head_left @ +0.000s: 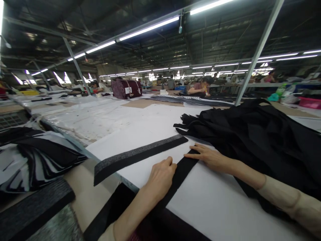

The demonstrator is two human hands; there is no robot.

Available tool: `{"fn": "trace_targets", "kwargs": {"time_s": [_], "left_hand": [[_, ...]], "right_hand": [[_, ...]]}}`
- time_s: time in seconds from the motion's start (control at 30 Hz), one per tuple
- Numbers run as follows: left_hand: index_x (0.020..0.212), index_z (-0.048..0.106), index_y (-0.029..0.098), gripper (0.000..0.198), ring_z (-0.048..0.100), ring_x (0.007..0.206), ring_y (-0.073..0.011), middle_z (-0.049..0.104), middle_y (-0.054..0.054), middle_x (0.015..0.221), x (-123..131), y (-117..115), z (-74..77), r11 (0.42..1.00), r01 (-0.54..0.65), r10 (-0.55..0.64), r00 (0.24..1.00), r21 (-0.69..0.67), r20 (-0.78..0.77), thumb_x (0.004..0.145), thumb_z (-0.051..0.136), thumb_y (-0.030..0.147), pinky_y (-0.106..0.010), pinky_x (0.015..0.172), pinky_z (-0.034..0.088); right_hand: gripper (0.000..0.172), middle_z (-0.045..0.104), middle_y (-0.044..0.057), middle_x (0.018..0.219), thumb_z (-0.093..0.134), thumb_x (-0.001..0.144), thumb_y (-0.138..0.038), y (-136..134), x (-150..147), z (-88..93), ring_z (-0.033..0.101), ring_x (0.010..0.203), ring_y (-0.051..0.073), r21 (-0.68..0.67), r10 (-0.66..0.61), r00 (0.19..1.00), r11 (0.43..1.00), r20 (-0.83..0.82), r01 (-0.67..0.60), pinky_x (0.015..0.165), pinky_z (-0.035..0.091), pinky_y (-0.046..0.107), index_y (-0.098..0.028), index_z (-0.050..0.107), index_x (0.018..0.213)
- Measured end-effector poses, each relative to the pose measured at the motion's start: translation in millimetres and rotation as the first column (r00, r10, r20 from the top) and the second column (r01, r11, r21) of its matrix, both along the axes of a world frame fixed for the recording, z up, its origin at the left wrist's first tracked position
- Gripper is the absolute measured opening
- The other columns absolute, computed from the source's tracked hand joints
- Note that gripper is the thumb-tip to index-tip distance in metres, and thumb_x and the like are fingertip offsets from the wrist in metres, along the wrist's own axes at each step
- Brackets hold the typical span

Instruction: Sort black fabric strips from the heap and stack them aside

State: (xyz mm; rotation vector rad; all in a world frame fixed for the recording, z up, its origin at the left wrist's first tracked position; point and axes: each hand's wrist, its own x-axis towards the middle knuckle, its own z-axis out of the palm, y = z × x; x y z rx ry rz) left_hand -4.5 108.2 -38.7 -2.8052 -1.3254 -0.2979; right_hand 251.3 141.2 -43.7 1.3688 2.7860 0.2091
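Note:
A black fabric strip runs diagonally over the white tabletop and down past its near edge. My left hand is closed at the strip's left side, fingers curled onto the cloth; the fingertips are mostly hidden. At the strip's far end, my right hand lies with fingers stretched out, pressing the cloth flat. Beyond my left hand rests a thick stack of narrow strips, grey on top and black along its side, its left end jutting over the table edge. To the right, a large heap of black fabric lies beside my right forearm.
Layered black and white cloth pieces sit at the left, above another dark grey stack. Farther back are a tied maroon bundle and a fanned pile of cut pieces. A metal post rises at the right; a co-worker is behind.

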Motion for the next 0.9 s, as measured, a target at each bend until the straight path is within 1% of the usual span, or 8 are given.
{"fn": "trace_targets", "kwargs": {"time_s": [0.07,0.13,0.27,0.5,0.6,0.77,0.83,0.9], "left_hand": [[0.089,0.059,0.016,0.029,0.058,0.076,-0.0172,0.054,-0.005,0.09,17,10,2.1,1.0,-0.004,0.005,0.999,0.029,-0.053,0.08,0.035,0.0,-0.026,0.06,0.044],[0.087,0.058,0.014,0.028,0.058,0.078,-0.0191,0.053,-0.006,0.091,28,16,3.6,0.999,0.004,0.0,0.997,0.048,-0.078,0.078,0.036,-0.001,-0.029,0.06,0.046],[0.088,0.057,0.014,0.026,0.058,0.081,-0.0196,0.054,-0.007,0.093,31,18,1.7,0.997,0.03,-0.024,0.997,0.077,-0.078,0.082,0.036,0.002,-0.029,0.062,0.047],[0.094,0.058,0.011,0.026,0.057,0.082,-0.0202,0.055,-0.009,0.096,28,13,3.2,0.991,0.098,-0.087,0.99,0.091,-0.115,0.084,0.036,0.003,-0.03,0.066,0.047],[0.098,0.058,0.015,0.023,0.057,0.08,-0.0178,0.056,-0.006,0.092,12,1,4.2,1.0,0.007,-0.007,1.0,0.002,0.01,0.087,0.038,0.01,-0.027,0.065,0.045],[0.094,0.062,0.023,0.024,0.056,0.074,-0.0136,0.055,-0.001,0.083,-22,-31,-4.0,0.976,-0.133,0.173,0.956,-0.173,0.238,0.089,0.039,0.016,-0.024,0.066,0.043],[0.094,0.062,0.022,0.026,0.054,0.073,-0.0142,0.055,-0.002,0.083,-26,-41,-9.1,0.982,-0.158,0.179,0.956,-0.108,0.231,0.089,0.038,0.014,-0.025,0.066,0.043],[0.094,0.062,0.02,0.028,0.053,0.073,-0.0156,0.055,-0.003,0.083,-24,-46,-13.0,0.989,-0.147,0.143,0.975,0.008,0.167,0.088,0.037,0.01,-0.028,0.067,0.043]], "right_hand": [[0.082,0.033,0.002,0.141,0.038,0.064,0.01,13,3,6.6,0.018,0.133,0.031,0.125,0.016,0.999,0.992,0.044,-0.021,0.102,0.02,0.058,-0.04,0.044,0.129],[0.074,0.038,0.005,0.138,0.04,0.064,0.009,22,3,12.1,0.022,0.131,0.032,0.186,0.031,0.998,0.982,0.06,-0.042,0.101,0.022,0.057,-0.035,0.053,0.123],[0.07,0.053,0.007,0.116,0.035,0.066,0.008,31,0,14.9,0.05,0.106,0.018,0.017,0.04,0.999,0.999,-0.017,-0.039,0.089,0.042,0.033,-0.027,0.054,0.123],[0.074,0.051,0.008,0.096,0.036,0.072,0.006,13,-20,23.8,0.054,0.078,0.016,-0.144,0.084,0.992,0.987,0.096,-0.07,0.071,0.046,0.027,-0.033,0.038,0.135],[0.078,0.049,0.009,0.095,0.037,0.072,0.006,2,-30,27.4,0.053,0.07,0.014,-0.149,0.094,0.987,0.986,0.128,-0.075,0.064,0.044,0.023,-0.034,0.029,0.139],[0.075,0.053,0.01,0.098,0.037,0.073,0.004,-2,-34,28.6,0.057,0.084,0.02,-0.098,0.078,0.987,0.993,0.141,-0.065,0.077,0.046,0.038,-0.038,0.035,0.135],[0.074,0.053,0.012,0.113,0.039,0.068,0.006,-3,-35,29.0,0.049,0.109,0.029,-0.032,0.08,0.987,0.997,0.14,-0.076,0.091,0.036,0.052,-0.037,0.045,0.129],[0.074,0.045,0.01,0.13,0.039,0.065,0.007,-4,-37,29.6,0.036,0.124,0.029,-0.051,0.112,0.989,0.993,0.097,-0.107,0.099,0.03,0.049,-0.031,0.048,0.128]]}}
